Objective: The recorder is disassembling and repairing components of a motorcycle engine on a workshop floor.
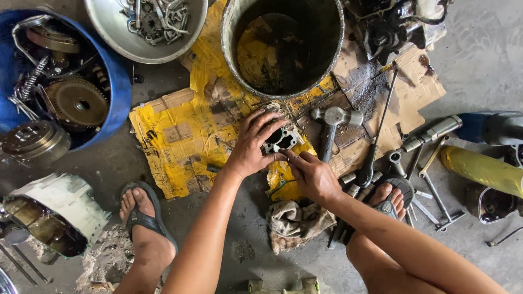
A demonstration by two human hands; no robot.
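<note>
My left hand (251, 144) rests fingers-spread on top of a small grey metal engine part (283, 139) with round openings, pressing it against the yellow cardboard (180, 136) on the floor. Beside it, my right hand (313, 175) has its fingers pinched at the part's lower right edge; whether something small is between them is too fine to tell. A hammer (333, 125) with a metal head lies just right of the part.
A large dirty metal bucket (231, 46) stands above the hands. A blue tub (117, 87) of gears sits left, a steel bowl (109, 35) of bolts beside it. Screwdriver (376, 136), wrenches (430, 185), a rag (297, 218), and an engine casing (60, 209) lie around my sandalled feet.
</note>
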